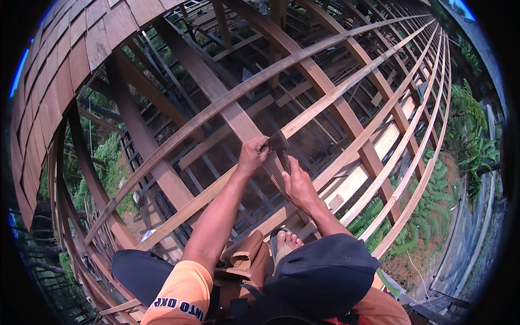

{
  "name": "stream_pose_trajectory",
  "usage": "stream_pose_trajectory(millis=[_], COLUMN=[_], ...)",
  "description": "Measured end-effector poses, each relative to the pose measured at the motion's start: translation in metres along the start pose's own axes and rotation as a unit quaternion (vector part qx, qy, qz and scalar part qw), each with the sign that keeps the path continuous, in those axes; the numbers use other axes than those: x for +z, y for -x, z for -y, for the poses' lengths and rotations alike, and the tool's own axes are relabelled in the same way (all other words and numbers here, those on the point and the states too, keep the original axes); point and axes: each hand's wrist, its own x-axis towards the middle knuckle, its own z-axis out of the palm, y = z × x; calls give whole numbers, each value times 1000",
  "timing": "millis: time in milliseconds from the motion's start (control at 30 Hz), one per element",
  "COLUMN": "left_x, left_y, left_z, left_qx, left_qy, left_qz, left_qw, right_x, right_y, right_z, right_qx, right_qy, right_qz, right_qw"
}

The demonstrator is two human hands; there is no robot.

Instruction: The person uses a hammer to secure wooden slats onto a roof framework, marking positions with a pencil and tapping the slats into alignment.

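Observation:
My right hand [299,183] is closed round the handle of a hammer [278,142] with a dark, broad head. The head is at a crossing where a thin wooden batten [325,103] meets a wide, grooved rafter [238,122]. Right beside it, my left hand [253,155] is closed at the same crossing, its fingers pinched together. Whatever those fingertips hold is hidden. Below my hands hang the brown leather pouches of a tool belt [250,253].
Battens run across curved rafters [325,86] with open gaps between them, the ground and lower timbers showing far below. Wooden shingles [59,76] cover the upper left. My sandalled foot [286,244] is on the frame. Ferns [428,211] grow down on the right.

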Motion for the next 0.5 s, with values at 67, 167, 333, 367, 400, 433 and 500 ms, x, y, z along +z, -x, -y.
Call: stream_pose_trajectory(millis=[67, 167, 333, 367, 400, 433, 500], left_x=[1, -3, 4, 4, 7, 2, -12], left_y=[-2, 5, 1, 0, -2, -1, 4], left_z=[-1, 4, 3, 2, 2, 5, 7], left_qx=[-14, -19, -16, -13, -7, 2, 14], left_qy=[-34, 12, 27, 26, 30, 16, -2], left_qz=[32, 2, 4, -2, -6, 3, 7], left_qw=[999, 1000, 1000, 1000, 1000, 1000, 1000], right_x=[-9, -23, -44, -27, -13, -4, 3], right_y=[-1, 6, 12, 12, 11, 3, 0], right_z=[3, 33, 62, 34, 8, 14, 2], right_qx=[-49, -133, -221, -180, -143, -93, 84], right_qy=[-19, -70, -312, -218, -113, -66, -3], right_qz=[-52, -165, -231, -220, -206, -160, -1], right_qw=[997, 975, 895, 933, 961, 980, 996])
